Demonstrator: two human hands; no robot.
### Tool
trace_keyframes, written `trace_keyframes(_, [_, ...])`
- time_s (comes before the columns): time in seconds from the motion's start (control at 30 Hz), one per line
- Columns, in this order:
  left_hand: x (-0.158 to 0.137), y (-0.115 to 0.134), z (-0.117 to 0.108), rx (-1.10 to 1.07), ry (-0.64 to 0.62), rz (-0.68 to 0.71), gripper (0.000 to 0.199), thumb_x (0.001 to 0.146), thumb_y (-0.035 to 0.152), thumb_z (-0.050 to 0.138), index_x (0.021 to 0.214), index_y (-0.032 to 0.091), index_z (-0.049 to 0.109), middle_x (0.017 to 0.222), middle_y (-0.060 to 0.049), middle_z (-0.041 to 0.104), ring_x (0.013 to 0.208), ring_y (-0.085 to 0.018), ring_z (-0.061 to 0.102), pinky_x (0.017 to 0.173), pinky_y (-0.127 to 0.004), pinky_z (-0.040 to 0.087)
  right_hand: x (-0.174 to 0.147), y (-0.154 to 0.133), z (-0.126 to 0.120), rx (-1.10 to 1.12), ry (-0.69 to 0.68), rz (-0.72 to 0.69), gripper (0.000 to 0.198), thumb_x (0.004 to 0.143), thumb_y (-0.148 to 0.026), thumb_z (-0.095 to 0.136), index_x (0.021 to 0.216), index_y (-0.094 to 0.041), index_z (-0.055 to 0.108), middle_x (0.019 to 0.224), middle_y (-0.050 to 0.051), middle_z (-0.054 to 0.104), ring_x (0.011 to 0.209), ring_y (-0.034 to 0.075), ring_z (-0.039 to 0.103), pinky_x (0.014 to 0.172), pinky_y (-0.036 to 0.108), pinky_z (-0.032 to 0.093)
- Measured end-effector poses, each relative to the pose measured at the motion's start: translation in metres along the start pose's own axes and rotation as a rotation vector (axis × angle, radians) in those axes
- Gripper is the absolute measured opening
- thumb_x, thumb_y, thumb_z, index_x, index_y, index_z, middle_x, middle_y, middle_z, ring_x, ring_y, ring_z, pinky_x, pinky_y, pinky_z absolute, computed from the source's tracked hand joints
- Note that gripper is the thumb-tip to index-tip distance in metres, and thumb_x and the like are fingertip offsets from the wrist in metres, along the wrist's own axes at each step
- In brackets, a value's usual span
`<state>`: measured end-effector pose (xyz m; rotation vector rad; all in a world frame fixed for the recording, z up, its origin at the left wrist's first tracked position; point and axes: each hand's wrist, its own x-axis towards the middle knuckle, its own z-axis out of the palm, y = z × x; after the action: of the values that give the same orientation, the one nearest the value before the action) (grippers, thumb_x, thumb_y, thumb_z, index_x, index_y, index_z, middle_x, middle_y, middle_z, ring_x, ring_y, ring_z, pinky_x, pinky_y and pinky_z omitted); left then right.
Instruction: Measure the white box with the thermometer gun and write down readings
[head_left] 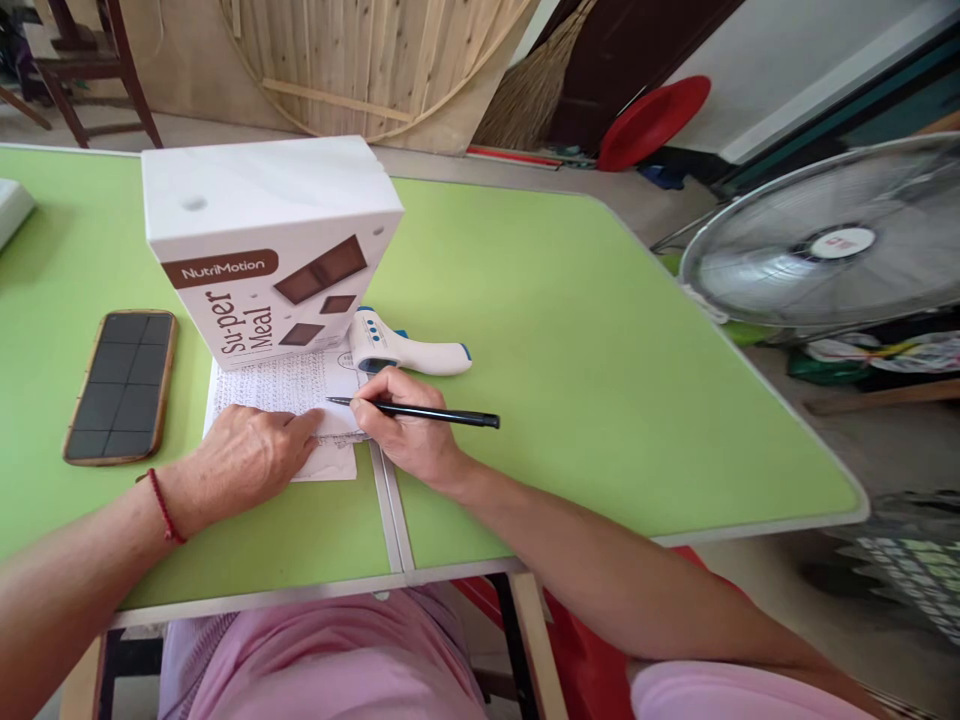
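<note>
Pink clothing point(337, 665); left hand point(259, 450) on paper point(270, 392), right hand point(412, 430) holding pen point(450, 414)

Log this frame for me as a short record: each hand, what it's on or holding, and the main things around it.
Left hand: resting on the paper, red bracelet at the wrist
Right hand: pen gripped in the fingers, tip over the paper; contact unclear
Paper: covered in dense writing
Box: white, upright, at the paper's far side
Thermometer: lying right of the box
Phone: left of the paper, screen dark
Table: green
Fan: beyond the table's right edge
</note>
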<state>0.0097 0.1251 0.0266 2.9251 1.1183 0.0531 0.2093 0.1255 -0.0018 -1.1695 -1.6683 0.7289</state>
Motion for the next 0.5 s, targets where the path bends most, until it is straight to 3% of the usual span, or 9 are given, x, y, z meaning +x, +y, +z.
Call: trace_keyframes(0.5, [0.0003, -0.0007, 0.0026, -0.013, 0.014, 0.004, 0.022, 0.095, 0.025, 0.043, 0.104, 0.016, 0.062, 0.068, -0.003, 0.07, 0.044, -0.014, 0.055, 0.041, -0.023, 0.03, 0.0001, 0.0012, 0.0002, 0.014, -0.006, 0.025, 0.012, 0.075, -0.018, 0.056, 0.065, -0.021, 0.05, 0.052, -0.006, 0.052, 0.044, 0.007, 0.043, 0.041, 0.02, 0.034])
